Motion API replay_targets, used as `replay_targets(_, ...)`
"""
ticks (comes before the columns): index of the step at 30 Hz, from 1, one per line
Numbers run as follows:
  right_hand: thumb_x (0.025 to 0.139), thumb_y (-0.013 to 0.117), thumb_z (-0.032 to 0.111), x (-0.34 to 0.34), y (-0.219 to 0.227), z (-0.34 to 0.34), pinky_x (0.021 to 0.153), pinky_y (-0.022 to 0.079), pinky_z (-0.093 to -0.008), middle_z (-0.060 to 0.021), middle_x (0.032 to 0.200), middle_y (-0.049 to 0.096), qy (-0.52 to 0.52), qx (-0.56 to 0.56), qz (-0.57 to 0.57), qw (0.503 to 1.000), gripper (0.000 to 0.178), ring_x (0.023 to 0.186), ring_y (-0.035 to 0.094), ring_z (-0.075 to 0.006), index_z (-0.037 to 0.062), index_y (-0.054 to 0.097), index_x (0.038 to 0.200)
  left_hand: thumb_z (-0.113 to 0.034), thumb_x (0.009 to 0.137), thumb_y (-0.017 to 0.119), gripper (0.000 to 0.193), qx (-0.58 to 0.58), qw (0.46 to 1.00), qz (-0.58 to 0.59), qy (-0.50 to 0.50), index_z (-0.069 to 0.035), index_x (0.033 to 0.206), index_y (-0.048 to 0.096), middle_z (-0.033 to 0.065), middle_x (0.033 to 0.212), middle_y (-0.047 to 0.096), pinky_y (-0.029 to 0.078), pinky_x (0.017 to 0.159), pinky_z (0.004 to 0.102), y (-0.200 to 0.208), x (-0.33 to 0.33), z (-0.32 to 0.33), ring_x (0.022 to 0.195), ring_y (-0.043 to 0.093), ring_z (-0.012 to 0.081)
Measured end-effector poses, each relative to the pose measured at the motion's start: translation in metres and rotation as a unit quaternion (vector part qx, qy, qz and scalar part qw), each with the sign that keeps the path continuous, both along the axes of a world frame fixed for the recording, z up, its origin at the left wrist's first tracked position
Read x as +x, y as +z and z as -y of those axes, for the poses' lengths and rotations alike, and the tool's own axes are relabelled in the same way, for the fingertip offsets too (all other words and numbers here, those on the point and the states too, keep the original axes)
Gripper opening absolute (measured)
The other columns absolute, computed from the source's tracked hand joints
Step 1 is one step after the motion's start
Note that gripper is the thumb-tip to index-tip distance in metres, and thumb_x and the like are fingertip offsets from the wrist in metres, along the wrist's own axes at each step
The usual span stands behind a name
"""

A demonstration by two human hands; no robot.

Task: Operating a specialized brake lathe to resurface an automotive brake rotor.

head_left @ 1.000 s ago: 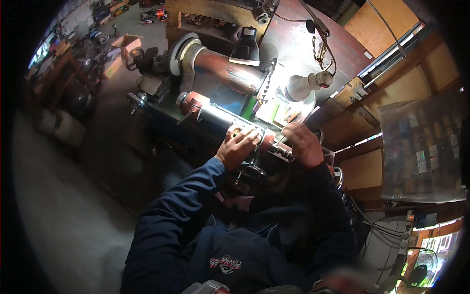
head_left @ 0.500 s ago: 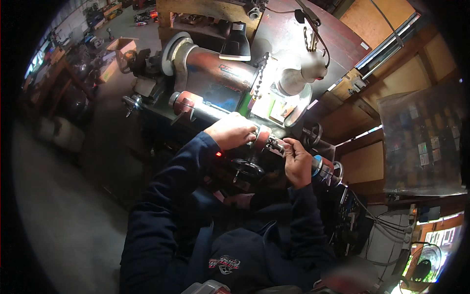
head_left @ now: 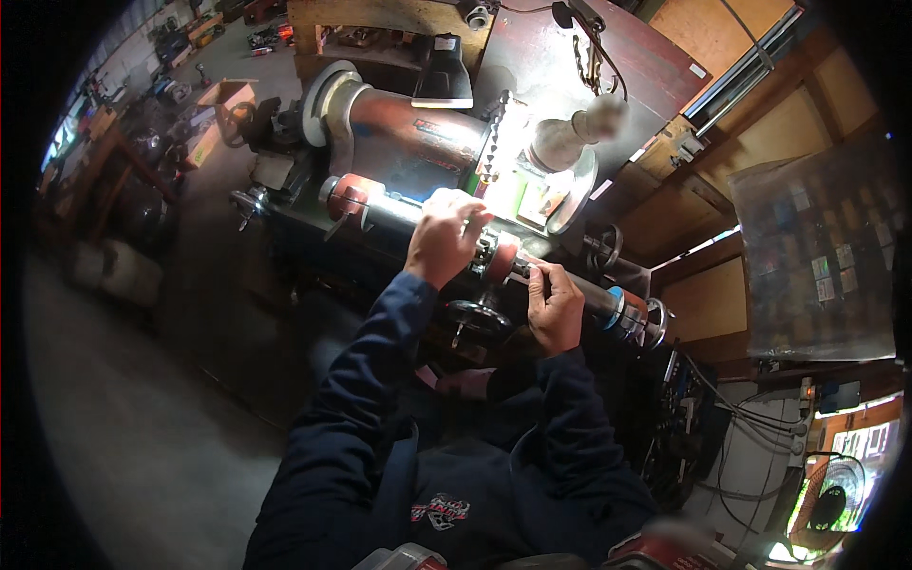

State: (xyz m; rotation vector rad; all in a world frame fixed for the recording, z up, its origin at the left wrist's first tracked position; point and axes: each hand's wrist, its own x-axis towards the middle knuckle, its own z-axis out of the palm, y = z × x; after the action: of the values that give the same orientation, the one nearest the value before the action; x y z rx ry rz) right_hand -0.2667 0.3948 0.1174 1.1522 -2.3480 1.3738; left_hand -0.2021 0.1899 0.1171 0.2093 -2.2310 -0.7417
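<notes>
Workshop, cluttered: bare grey concrete floor (head_left: 142,408) on the left, loose gear and an open-topped wooden box (head_left: 233,93) far left, dark-red tabletop (head_left: 632,57) at the far side under strong light, wooden wall panels (head_left: 708,318) and a clear plastic sheet (head_left: 812,271) on the right, round fan (head_left: 825,503) near right. Big cylindrical housing (head_left: 408,128), worn red with blue patches, sits on the far side of the work, pale round disc (head_left: 321,103) at its left end. Task area is a steel bar (head_left: 394,217) with fittings, mounted on the machine in front of the person, nearer than the housing. Bar is smooth and shiny, brightly lit; left red collar (head_left: 351,198) and middle red collar (head_left: 500,258) sit around it, small metal fitting (head_left: 522,269) just right of the middle one, blue band (head_left: 617,306) and silver handwheel (head_left: 657,323) toward the right end. Spoked lower handwheel (head_left: 478,318) is below, on the near side. Long axis lies roughly level, slanting from far left to near right; handwheel end points right and nearer the person. Left hand (head_left: 442,237) is over the bar just left of the middle collar, fingers curled; grip hidden, cannot tell. Right hand (head_left: 556,309) is at the small fitting, thumb and index close together; cannot tell if anything is pinched. Both sleeves (head_left: 370,361) dark navy.
</notes>
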Motion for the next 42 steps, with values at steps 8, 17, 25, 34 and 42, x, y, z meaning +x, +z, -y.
replay_targets(8, 0.094, 0.063, 0.013, 0.001, 0.006, 0.003, 0.073, 0.054, -0.0447, -0.0191, 0.093, 0.068, -0.003, 0.061, -0.081, 0.995, 0.012, 0.085, 0.066, -0.0402, 0.0033, 0.064, 0.100, -0.005, 0.090, 0.066, 0.003, 0.062, 0.968, -0.124, 0.209, -0.002, 0.091, 0.066, 0.0117, 0.091, 0.068, 0.050, 0.082, 0.0386, -0.049, 0.101, -0.006, 0.087, 0.064, 0.0297)
replay_targets(17, 0.093, 0.064, 0.013, 0.022, 0.003, 0.013, 0.062, 0.053, -0.0441, -0.0152, 0.082, 0.064, -0.045, 0.130, -0.151, 0.979, 0.009, 0.071, 0.066, -0.0358, 0.0047, 0.062, 0.091, -0.028, 0.081, 0.076, 0.050, 0.090, 0.860, 0.358, 0.353, -0.009, 0.126, 0.064, 0.0179, 0.154, 0.036, 0.027, 0.114, 0.0567, -0.154, 0.201, 0.007, 0.144, 0.029, 0.0369)
replay_targets(25, 0.091, 0.064, 0.012, 0.015, 0.006, 0.026, 0.057, 0.050, -0.0445, -0.0176, 0.065, 0.062, -0.092, 0.073, 0.114, 0.987, 0.015, 0.060, 0.064, -0.0368, 0.0010, 0.059, 0.081, -0.037, 0.085, 0.071, 0.047, 0.027, 0.831, 0.432, 0.348, -0.013, 0.125, 0.063, 0.0134, 0.154, 0.038, 0.026, 0.113, 0.0607, -0.149, 0.184, 0.007, 0.146, 0.027, 0.0355)
replay_targets(34, 0.094, 0.062, 0.011, -0.005, 0.038, -0.004, 0.062, 0.050, -0.0424, -0.0198, 0.076, 0.068, 0.100, 0.151, 0.199, 0.963, 0.011, 0.070, 0.068, -0.0371, 0.0013, 0.060, 0.091, -0.040, 0.087, 0.068, 0.045, 0.011, 0.826, 0.456, 0.332, -0.014, 0.122, 0.065, 0.0109, 0.153, 0.040, 0.026, 0.113, 0.0596, -0.145, 0.189, 0.009, 0.145, 0.027, 0.0355)
replay_targets(42, 0.076, 0.067, 0.005, -0.073, 0.073, 0.004, 0.092, 0.050, -0.0414, -0.0088, 0.098, 0.068, 0.272, 0.319, -0.147, 0.896, 0.022, 0.097, 0.064, -0.0291, 0.0032, 0.069, 0.098, -0.040, 0.086, 0.069, 0.044, 0.033, 0.832, 0.448, 0.326, -0.014, 0.122, 0.066, 0.0103, 0.151, 0.043, 0.024, 0.113, 0.0617, -0.145, 0.196, 0.009, 0.146, 0.027, 0.0360)
